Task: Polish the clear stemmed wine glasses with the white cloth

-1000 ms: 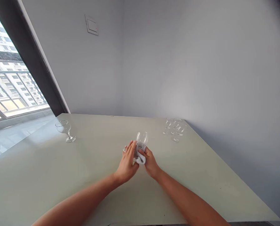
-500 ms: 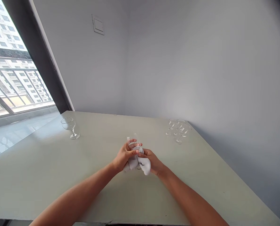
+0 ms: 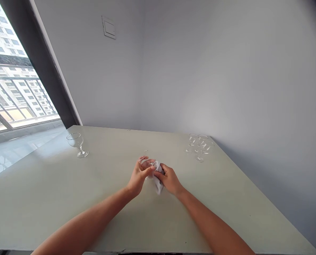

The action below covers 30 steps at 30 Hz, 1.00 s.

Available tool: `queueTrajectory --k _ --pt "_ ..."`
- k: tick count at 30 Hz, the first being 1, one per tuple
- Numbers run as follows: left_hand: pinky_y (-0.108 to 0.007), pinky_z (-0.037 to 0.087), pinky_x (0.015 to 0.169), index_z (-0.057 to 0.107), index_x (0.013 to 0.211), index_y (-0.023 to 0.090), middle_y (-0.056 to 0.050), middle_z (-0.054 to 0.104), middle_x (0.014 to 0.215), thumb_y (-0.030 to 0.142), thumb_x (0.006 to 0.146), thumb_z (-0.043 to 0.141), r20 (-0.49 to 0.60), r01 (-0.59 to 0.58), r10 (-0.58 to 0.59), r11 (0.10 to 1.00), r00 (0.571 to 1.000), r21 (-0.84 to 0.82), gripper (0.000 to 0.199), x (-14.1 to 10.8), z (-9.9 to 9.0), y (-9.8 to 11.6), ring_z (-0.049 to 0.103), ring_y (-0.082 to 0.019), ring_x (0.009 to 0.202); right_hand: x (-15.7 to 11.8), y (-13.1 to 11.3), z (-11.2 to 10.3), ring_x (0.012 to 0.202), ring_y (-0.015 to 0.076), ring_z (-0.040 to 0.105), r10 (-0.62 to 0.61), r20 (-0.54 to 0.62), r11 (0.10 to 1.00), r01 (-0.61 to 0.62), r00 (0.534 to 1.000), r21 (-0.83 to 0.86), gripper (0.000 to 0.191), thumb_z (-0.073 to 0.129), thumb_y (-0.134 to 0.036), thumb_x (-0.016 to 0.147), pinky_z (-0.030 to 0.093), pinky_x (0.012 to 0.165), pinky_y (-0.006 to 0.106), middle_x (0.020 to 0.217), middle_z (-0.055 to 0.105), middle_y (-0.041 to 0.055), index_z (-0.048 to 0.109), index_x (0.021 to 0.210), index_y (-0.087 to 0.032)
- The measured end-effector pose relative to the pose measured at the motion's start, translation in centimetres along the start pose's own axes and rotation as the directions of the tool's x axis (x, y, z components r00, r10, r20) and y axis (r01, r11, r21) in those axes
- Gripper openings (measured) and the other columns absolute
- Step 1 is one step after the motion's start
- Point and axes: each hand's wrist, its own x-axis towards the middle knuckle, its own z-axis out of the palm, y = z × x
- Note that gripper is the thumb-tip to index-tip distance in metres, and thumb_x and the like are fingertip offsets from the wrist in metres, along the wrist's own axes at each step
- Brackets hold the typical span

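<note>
In the head view, my left hand [image 3: 139, 174] is closed around a clear stemmed glass [image 3: 148, 162], thumb on the near side and fingers round the bowl. The glass is tilted and partly hidden by the fingers. Close on its right, my right hand [image 3: 170, 177] pinches a white cloth [image 3: 158, 180] against the glass. Part of the cloth hangs down below the fingers. Both hands are over the middle of the table.
One stemmed glass [image 3: 76, 142] stands upright at the left of the pale table [image 3: 99, 216]. Several clear stemmed glasses [image 3: 201, 145] are grouped at the back right, near the wall [image 3: 213, 71]. A window [image 3: 14, 81] is at the far left.
The glass has tipped over in my left hand. The cloth has drawn in to the right side and hangs narrower from my right hand. The other glasses stay put.
</note>
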Motion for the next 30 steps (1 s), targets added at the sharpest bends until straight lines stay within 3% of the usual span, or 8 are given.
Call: queueTrajectory --k 4,7,11,14,17,22,26,30 --pt "-0.023 0.042 0.062 0.043 0.105 0.021 -0.006 0.058 0.103 0.028 0.067 0.069 0.201 0.071 -0.062 0.997 0.978 -0.036 0.047 0.4 -0.5 1.1 0.059 -0.016 0.081 0.7 0.3 -1.3 0.055 0.0124 0.045 0.225 0.159 0.822 -0.275 0.961 0.499 0.031 0.061 -0.044 0.069 0.035 0.054 0.026 0.062 0.053 -0.0004 0.058 0.077 -0.014" --pt "-0.026 0.045 0.068 0.047 0.101 0.02 -0.007 0.059 0.104 0.03 0.071 0.066 0.142 0.093 -0.076 0.989 0.987 -0.118 0.037 1.0 -1.1 1.4 0.06 -0.019 0.088 0.8 0.7 -2.7 0.056 0.012 0.044 0.254 0.029 0.815 -0.23 0.967 0.531 0.032 0.059 -0.045 0.07 0.037 0.055 0.027 0.061 0.05 -0.0004 0.057 0.075 -0.014" --pt "-0.026 0.046 0.075 0.055 0.087 0.015 -0.006 0.061 0.097 0.032 0.074 0.062 -0.016 0.162 -0.168 0.966 0.986 -0.201 0.022 1.9 -2.0 1.3 0.06 -0.015 0.085 -0.4 -0.2 -3.5 0.076 0.0174 0.048 -0.161 0.049 0.986 0.158 0.986 0.053 0.027 0.054 -0.042 0.077 0.04 0.066 0.03 0.085 0.055 0.005 0.06 0.092 -0.019" --pt "-0.027 0.047 0.066 0.058 0.081 0.013 -0.005 0.062 0.077 0.042 0.076 0.056 0.094 0.37 -0.358 0.897 0.929 -0.241 0.029 1.7 -2.1 1.3 0.06 -0.015 0.07 -1.4 -0.9 -2.6 0.086 0.0193 0.045 -0.433 0.271 0.796 0.506 0.859 -0.331 0.022 0.053 -0.029 0.08 0.039 0.074 0.033 0.103 0.05 0.0068 0.061 0.1 -0.026" --pt "-0.029 0.047 0.061 0.058 0.078 0.013 -0.005 0.06 0.069 0.049 0.078 0.05 0.25 0.549 -0.493 0.788 0.833 -0.278 0.038 1.1 -1.7 1.2 0.059 -0.017 0.064 -1.7 -1.0 -1.6 0.076 0.0154 0.044 -0.499 0.303 0.738 0.581 0.812 -0.342 0.024 0.045 -0.02 0.082 0.039 0.068 0.031 0.091 0.047 0.0049 0.062 0.097 -0.027" --pt "-0.024 0.049 0.067 0.057 0.082 0.014 -0.004 0.062 0.078 0.037 0.08 0.054 0.118 0.326 -0.306 0.839 0.945 -0.436 0.024 0.6 -0.7 0.9 0.06 -0.012 0.069 -1.2 -0.7 -0.8 0.068 0.0134 0.047 -0.234 -0.017 0.929 0.229 0.972 0.292 0.015 0.053 -0.035 0.08 0.041 0.058 0.026 0.077 0.046 0.0015 0.06 0.079 -0.021" --pt "-0.028 0.046 0.085 0.053 0.086 0.015 -0.005 0.06 0.096 0.032 0.081 0.054 0.044 0.147 -0.143 0.875 0.989 -0.46 0.018 0.6 0.1 0.7 0.06 -0.014 0.087 -0.3 0.0 0.5 0.053 0.0117 0.047 0.192 0.03 0.55 -0.133 0.981 0.825 0.03 0.054 -0.051 0.076 0.038 0.045 0.024 0.066 0.052 -0.0009 0.053 0.079 -0.021" --pt "-0.033 0.05 0.077 0.043 0.1 0.022 -0.004 0.056 0.1 0.031 0.076 0.06 0.001 -0.103 0.106 0.967 0.994 -0.232 0.031 0.1 0.5 0.1 0.06 -0.018 0.092 0.2 0.9 1.4 0.057 0.0109 0.051 0.354 0.259 0.199 -0.343 0.899 0.918 0.033 0.047 -0.053 0.079 0.042 0.049 0.022 0.069 0.057 -0.0001 0.056 0.083 -0.021"
